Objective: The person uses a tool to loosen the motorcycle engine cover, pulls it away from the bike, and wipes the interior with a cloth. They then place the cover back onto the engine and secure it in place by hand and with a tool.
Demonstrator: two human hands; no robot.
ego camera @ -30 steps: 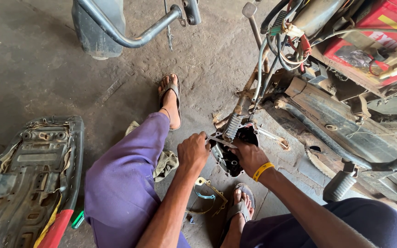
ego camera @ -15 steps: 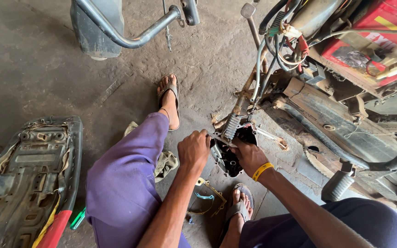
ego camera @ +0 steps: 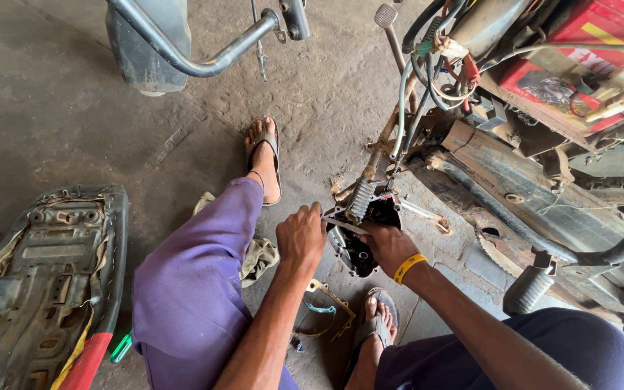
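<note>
While the left hand (ego camera: pixel 301 237) closes around a thin metal tool (ego camera: pixel 344 225) whose tip reaches toward three o'clock, the right hand (ego camera: pixel 388 245) grips the dark engine part (ego camera: pixel 355 249) just beside it, both low at centre on the concrete floor (ego camera: pixel 52 108), with the upturned seat (ego camera: pixel 37 282) at eight o'clock

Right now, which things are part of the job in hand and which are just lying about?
In hand:
left hand, holding a thin metal tool
right hand, on the black engine part
footpeg above it

Lying about:
upturned seat
rag
gasket on the floor
red battery
</note>
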